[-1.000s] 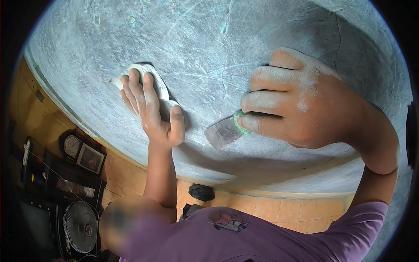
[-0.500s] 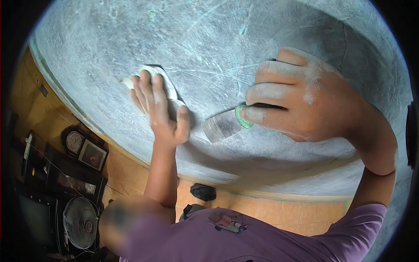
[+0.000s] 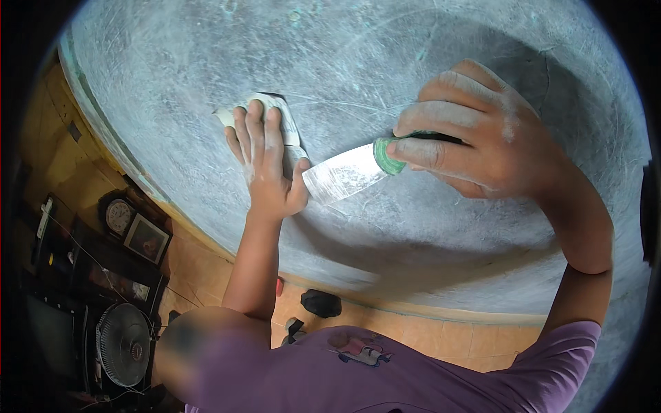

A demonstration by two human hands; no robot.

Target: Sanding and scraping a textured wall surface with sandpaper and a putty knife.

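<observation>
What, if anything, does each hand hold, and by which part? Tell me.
The right hand holds the scraper by its green handle. The left hand lies flat over a pale sheet against the wall; no grip shows.

Jutting from the grip of the right hand (image 3: 485, 134), glossy, finely scratched metal scraper blade (image 3: 348, 172) on a green handle (image 3: 389, 156) (material uncertain); beneath the left hand (image 3: 268, 175), whitish paper-like sheet (image 3: 292, 127); behind both, matt, chalky, scratched wall (image 3: 344, 58).
</observation>
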